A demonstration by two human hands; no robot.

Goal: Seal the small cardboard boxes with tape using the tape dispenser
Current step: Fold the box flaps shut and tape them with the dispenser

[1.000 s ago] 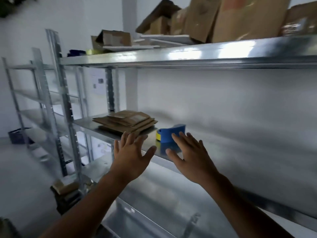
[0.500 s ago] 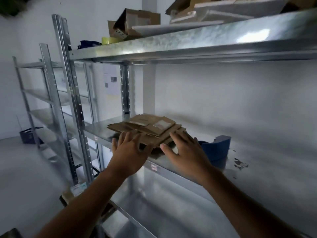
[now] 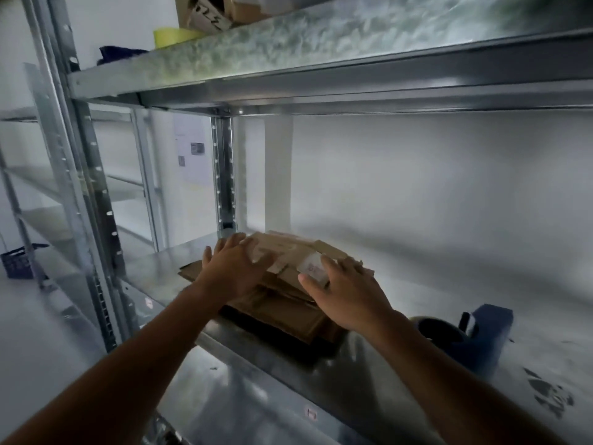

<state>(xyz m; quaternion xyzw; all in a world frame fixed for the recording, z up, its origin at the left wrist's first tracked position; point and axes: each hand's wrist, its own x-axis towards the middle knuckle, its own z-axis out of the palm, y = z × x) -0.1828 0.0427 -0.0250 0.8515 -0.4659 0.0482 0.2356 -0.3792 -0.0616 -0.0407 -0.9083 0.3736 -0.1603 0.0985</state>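
Observation:
A stack of flattened brown cardboard boxes [image 3: 288, 303] lies on the middle metal shelf [image 3: 154, 271]. My left hand [image 3: 234, 268] rests flat on the stack's left side, fingers spread over the top piece. My right hand [image 3: 346, 293] lies on the stack's right side, fingers over the top cardboard and thumb against its near edge. A blue tape dispenser [image 3: 471, 338] stands on the same shelf just right of my right wrist, apart from both hands.
An upper shelf [image 3: 321, 59] hangs close overhead with a yellow tape roll [image 3: 173, 36] and cardboard on it. Perforated steel uprights [image 3: 80, 175] stand at the left. A dark crate [image 3: 19, 261] sits on the floor far left. A dark smudge [image 3: 552, 396] marks the shelf at right.
The view has closed in on the shelf. Both hands moved forward from the shelf's front edge onto the top of the cardboard stack. The dispenser stayed in place.

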